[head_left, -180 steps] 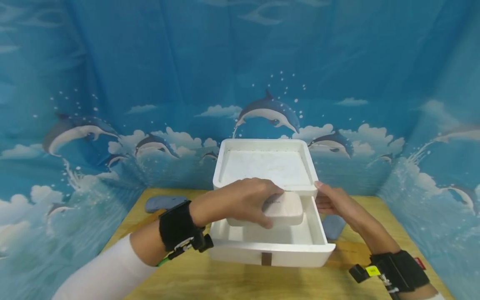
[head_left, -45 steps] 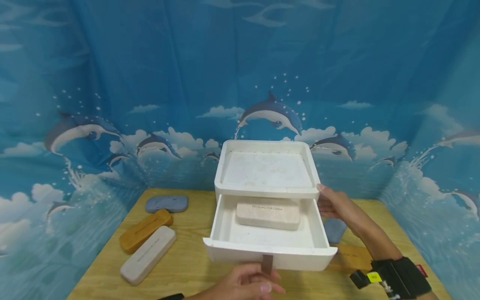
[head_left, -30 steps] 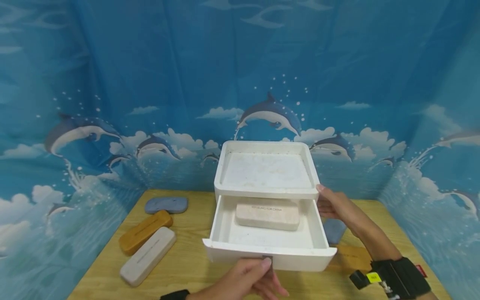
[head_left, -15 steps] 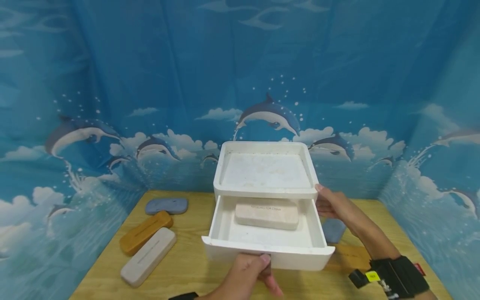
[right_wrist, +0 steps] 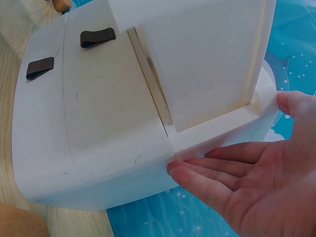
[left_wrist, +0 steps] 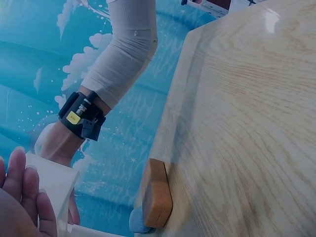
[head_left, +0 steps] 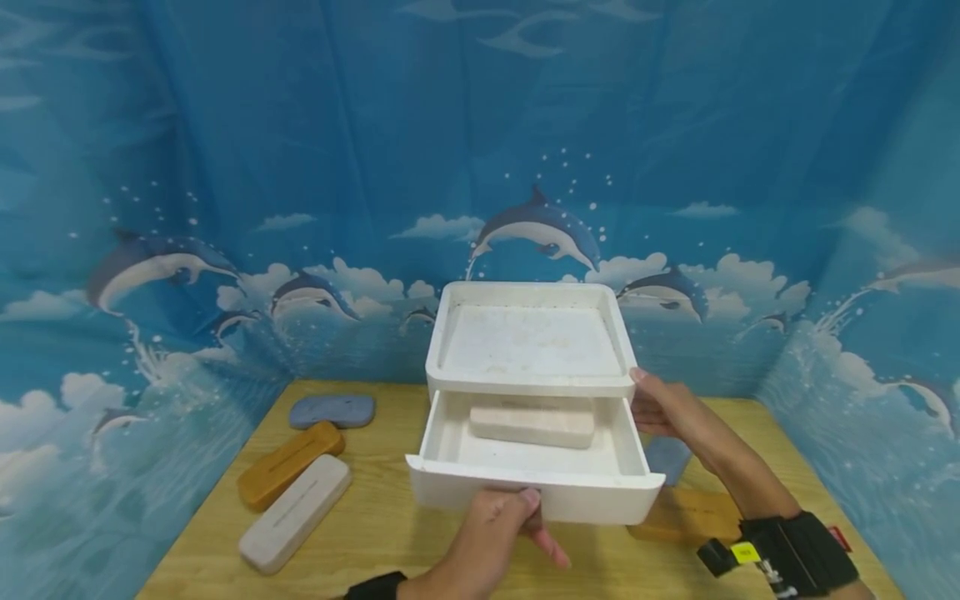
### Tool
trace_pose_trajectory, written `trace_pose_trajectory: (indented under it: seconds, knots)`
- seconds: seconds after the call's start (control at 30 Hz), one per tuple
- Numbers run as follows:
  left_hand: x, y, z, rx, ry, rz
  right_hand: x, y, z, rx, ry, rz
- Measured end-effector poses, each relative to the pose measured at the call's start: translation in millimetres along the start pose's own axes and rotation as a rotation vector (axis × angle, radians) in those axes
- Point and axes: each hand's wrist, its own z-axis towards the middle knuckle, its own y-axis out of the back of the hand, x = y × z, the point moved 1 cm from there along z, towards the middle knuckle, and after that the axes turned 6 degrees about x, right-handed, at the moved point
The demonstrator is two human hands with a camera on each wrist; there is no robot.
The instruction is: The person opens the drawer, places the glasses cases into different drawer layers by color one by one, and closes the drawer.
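Observation:
A white drawer unit (head_left: 517, 387) stands mid-table, with its top drawer (head_left: 600, 504) pulled out. Inside the drawer lies an off-white glasses case (head_left: 532, 423). At the drawer front, my left hand (head_left: 487, 533) pinches the brown pull tab, thumb on top; the tab is mostly hidden by the thumb. My right hand (head_left: 678, 412) rests against the unit's right side, thumb at the top rim. In the right wrist view its fingers (right_wrist: 205, 182) lie nearly straight along the side wall. That view also shows two closed lower drawers with brown tabs (right_wrist: 98, 37).
On the table's left lie a blue-grey glasses case (head_left: 332, 410), a mustard one (head_left: 291, 467) and an off-white one (head_left: 296, 514). Right of the unit, partly covered by it and my right arm, are another blue-grey case (head_left: 667, 458) and an orange-brown one (head_left: 686, 517). A dolphin-print curtain (head_left: 360, 167) surrounds the table.
The left hand set the off-white case in the drawer, then moved down to the pull tab and took hold of it. The drawer has slid slightly inward. The right hand stays in place.

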Motion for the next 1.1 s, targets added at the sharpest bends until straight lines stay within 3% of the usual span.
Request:
trace_pose_trajectory:
  seconds: [0.67, 0.83, 0.97, 1.1]
  knots:
    - [2.2, 0.1, 1.8, 0.029, -0.003, -0.057, 1, -1, 1, 0.015, -0.009, 0.002]
    - [4.1, 6.9, -1.7, 0.105, 0.026, -0.102, 2, -1, 1, 0.014, -0.03, 0.007]
    - [4.5, 17.4, -9.8, 0.199, 0.025, -0.055, 2, 0, 0, 0.009, -0.036, 0.005]
    - [4.6, 31.8, -20.8, 0.219, 0.052, 0.03, 1, -1, 0, 0.006, -0.032, -0.001]
